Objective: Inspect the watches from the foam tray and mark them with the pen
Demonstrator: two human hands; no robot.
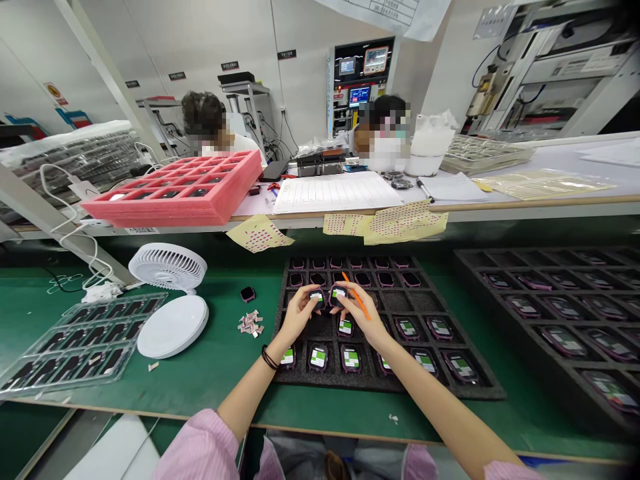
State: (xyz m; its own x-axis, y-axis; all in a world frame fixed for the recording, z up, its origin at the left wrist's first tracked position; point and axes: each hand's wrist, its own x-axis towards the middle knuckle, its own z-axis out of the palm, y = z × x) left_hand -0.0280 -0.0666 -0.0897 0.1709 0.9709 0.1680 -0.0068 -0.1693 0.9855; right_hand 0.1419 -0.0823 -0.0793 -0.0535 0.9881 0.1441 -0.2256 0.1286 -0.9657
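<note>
My left hand (299, 312) is closed on a smartwatch body (316, 299) with a lit green-and-white screen. Close beside it, my right hand (361, 312) grips a second smartwatch body (338, 295), also lit. A thin orange stick (357, 297) lies along the fingers of the right hand; its exact kind is unclear. Both hands are above a black foam tray (400, 303) with square compartments. Near rows hold watch bodies with lit screens, such as this one (351, 358) below the hands, while those in the far rows have dark screens (385, 279).
A second foam tray (475, 293) of watches stands right. To the left are a white fan (173, 327), a clear tray (127, 360) of dark parts, a lone watch body (247, 293) and small labels (250, 325). A shelf (310, 217) carries a pink foam tray (175, 212). Two people sit beyond.
</note>
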